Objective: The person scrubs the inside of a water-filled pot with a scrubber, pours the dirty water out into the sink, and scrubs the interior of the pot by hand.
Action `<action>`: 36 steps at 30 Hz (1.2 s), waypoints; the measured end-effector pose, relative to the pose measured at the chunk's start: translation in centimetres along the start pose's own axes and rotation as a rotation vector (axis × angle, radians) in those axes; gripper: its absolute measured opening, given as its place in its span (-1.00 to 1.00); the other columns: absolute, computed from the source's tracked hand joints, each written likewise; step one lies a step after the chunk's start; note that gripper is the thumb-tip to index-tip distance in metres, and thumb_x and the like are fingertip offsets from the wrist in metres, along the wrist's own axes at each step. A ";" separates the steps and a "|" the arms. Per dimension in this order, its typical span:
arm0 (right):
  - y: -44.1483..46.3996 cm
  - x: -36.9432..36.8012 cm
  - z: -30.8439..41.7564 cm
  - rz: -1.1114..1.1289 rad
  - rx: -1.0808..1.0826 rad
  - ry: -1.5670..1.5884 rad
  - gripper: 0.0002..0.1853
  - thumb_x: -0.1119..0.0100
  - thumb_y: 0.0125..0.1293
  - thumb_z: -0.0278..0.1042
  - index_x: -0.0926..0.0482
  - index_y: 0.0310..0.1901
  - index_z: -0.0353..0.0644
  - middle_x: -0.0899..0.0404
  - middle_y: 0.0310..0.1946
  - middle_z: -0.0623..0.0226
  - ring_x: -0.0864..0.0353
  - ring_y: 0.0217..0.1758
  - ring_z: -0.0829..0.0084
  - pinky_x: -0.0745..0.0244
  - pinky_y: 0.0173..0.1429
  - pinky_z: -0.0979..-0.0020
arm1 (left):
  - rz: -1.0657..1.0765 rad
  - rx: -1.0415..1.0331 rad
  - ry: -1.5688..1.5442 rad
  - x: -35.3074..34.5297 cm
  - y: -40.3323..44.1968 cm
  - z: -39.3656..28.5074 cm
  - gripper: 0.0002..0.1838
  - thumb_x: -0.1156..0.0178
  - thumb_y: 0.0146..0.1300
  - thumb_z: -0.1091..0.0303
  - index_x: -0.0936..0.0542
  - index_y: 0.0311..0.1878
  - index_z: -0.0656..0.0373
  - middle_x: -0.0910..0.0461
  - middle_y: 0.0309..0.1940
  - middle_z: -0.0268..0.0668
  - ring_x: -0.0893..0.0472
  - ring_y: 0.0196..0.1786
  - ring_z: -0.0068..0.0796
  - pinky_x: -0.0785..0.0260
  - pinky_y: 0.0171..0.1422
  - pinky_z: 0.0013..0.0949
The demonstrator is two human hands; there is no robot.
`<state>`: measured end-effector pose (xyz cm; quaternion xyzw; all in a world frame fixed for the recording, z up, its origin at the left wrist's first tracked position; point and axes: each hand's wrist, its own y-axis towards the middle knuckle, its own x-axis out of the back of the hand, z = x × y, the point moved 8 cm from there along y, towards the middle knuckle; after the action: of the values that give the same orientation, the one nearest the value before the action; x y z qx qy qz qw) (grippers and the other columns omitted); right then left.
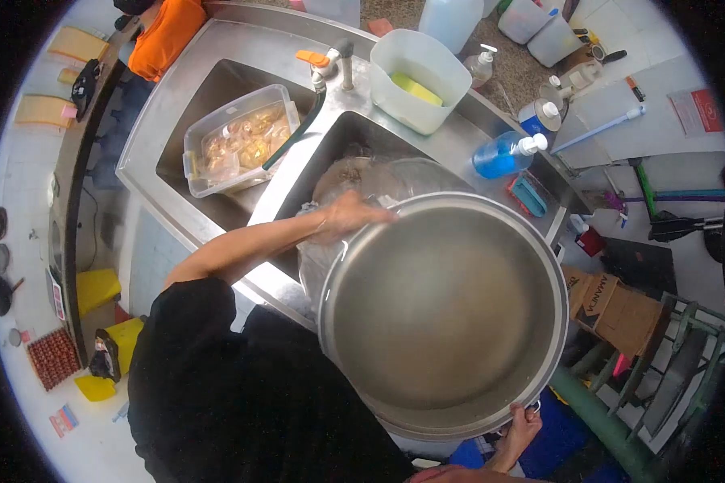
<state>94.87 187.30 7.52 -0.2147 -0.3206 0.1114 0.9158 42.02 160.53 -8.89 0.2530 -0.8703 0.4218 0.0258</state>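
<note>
A large round metal pot (443, 310) is held tilted, its inside facing me, at the front edge of the steel sink. My left hand (354, 216) is closed on its upper left rim. At the lower right, my right hand (519, 433) grips the pot near a small side handle (538, 406). Behind the pot, clear plastic sheeting or bags (411, 179) lie in the right basin, partly hidden. In the left basin stands a clear plastic tub (197, 153) with yellowish pieces inside.
A tap with an orange lever (312, 58) stands between the basins. A white bin (423, 48) holding a yellow-green item, a blue soap bottle (495, 157) and a brush (528, 196) line the sink's back. Cardboard boxes (612, 310) and green metal racks (685, 362) are at right.
</note>
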 end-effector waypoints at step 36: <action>-5.6 -3.1 11.4 -0.007 0.083 -0.207 -0.53 -0.46 0.06 -0.61 -0.24 -0.26 -0.15 -0.27 -0.33 0.47 -0.32 -0.26 0.62 -0.29 -0.01 0.58 | 0.266 0.087 -0.271 0.4 0.6 2.3 -0.06 -0.31 -0.06 -0.44 -0.63 0.02 0.39 -0.62 -0.03 0.00 -0.61 0.01 -0.17 -0.45 0.09 -0.15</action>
<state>85.60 184.98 16.44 -0.1631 -0.4093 0.1431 0.8862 41.83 158.96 -10.67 0.1911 -0.8724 0.4209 -0.1587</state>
